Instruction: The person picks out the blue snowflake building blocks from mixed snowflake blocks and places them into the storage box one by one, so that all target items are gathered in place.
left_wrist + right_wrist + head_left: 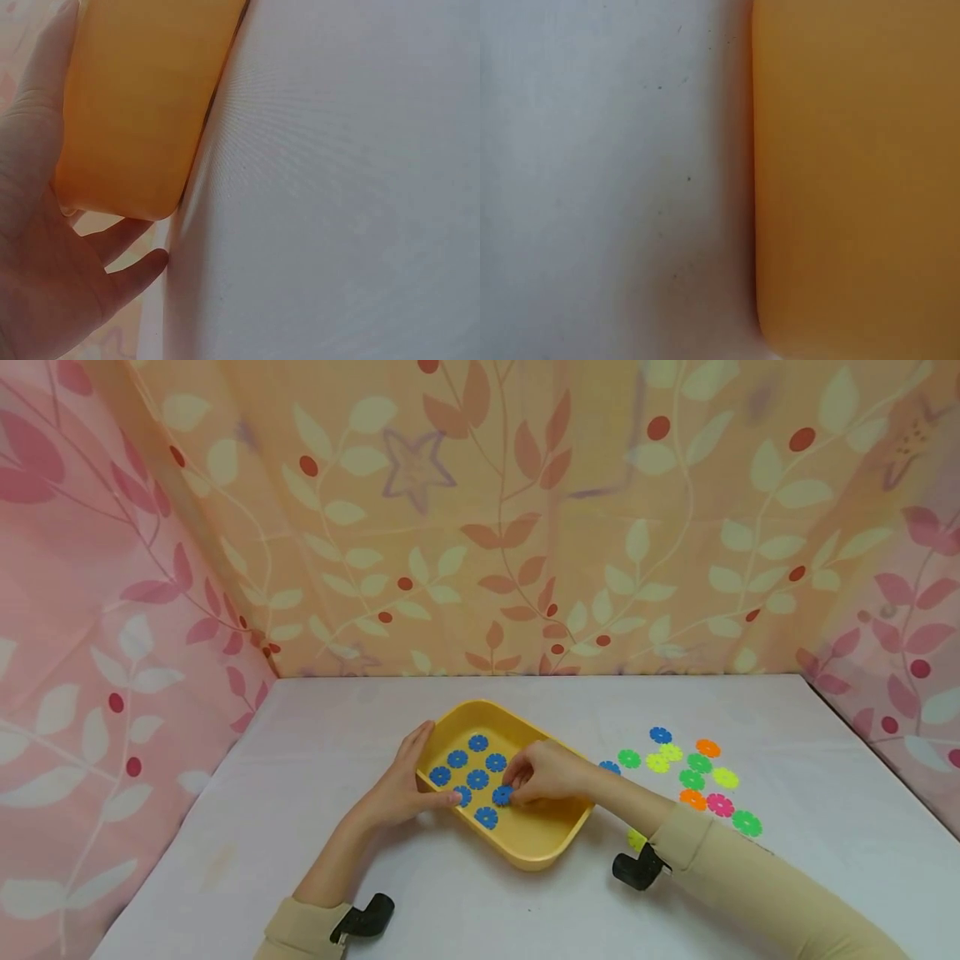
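Note:
A yellow plastic tray [534, 837] sits at an angle on the white table. On its floor several blue flower-shaped discs [477, 779] lie apart in rough rows. My left hand [395, 791] grips the tray's left corner, thumb over the near rim and fingers along the end wall; the left wrist view shows the fingers behind the tray's outer wall [135, 105]. Reaching over the far right rim, my right hand [551, 770] pinches a blue disc [501, 796] low inside the tray. Only the tray's outer wall [855, 180] and the table show in the right wrist view.
Right of the tray, loose discs are scattered: green [746, 823], orange [707, 748], pink [720, 805], yellow [725, 777] and blue [661, 735]. Another yellow disc [637, 839] lies partly under the right forearm. A patterned curtain [495, 527] stands behind the table.

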Tool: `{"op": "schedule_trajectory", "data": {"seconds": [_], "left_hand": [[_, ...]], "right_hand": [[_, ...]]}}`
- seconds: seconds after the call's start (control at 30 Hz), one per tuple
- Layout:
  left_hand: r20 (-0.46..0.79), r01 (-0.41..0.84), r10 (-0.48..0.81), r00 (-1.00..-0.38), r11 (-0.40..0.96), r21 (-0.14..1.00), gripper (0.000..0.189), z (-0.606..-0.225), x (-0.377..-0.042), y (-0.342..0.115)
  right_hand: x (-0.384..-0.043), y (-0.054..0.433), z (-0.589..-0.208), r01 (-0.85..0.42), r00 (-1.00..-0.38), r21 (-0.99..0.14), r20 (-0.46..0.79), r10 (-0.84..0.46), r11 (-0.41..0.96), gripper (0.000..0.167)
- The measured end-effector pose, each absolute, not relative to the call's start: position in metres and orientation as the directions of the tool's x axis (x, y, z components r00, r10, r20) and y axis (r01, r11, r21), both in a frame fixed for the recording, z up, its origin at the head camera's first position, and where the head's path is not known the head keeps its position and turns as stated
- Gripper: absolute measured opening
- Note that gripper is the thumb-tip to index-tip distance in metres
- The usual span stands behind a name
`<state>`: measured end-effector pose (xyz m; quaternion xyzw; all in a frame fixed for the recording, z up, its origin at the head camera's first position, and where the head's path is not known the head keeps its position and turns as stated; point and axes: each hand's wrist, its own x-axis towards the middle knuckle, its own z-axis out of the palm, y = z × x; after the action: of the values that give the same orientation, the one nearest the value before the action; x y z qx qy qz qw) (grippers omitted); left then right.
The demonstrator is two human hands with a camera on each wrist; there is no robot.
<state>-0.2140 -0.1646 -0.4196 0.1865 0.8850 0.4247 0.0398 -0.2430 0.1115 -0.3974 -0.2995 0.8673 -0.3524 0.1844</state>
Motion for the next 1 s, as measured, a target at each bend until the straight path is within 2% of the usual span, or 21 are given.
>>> {"op": "schedule_trajectory", "data": {"seconds": [0.37,0.83,1.0], "left_hand": [[0.087,0.29,0.358,-0.93,0.566,0.771,0.119,-0.4216,-0.2147,-0.1655],[0.085,0.292,0.361,-0.929,0.571,0.767,0.119,-0.4199,-0.213,-0.1652],[0.087,0.291,0.359,-0.929,0.568,0.77,0.118,-0.4193,-0.2132,-0.1646]], "right_hand": [[-0.2428,0.11,-0.3989,-0.352,-0.781,-0.717,-0.13,-0.611,0.602,0.018],[-0.2422,0.1103,-0.4013,-0.341,-0.783,-0.729,-0.129,-0.609,0.593,0.021],[-0.2412,0.1126,-0.3969,-0.348,-0.803,-0.749,-0.072,-0.592,0.564,0.023]]}}
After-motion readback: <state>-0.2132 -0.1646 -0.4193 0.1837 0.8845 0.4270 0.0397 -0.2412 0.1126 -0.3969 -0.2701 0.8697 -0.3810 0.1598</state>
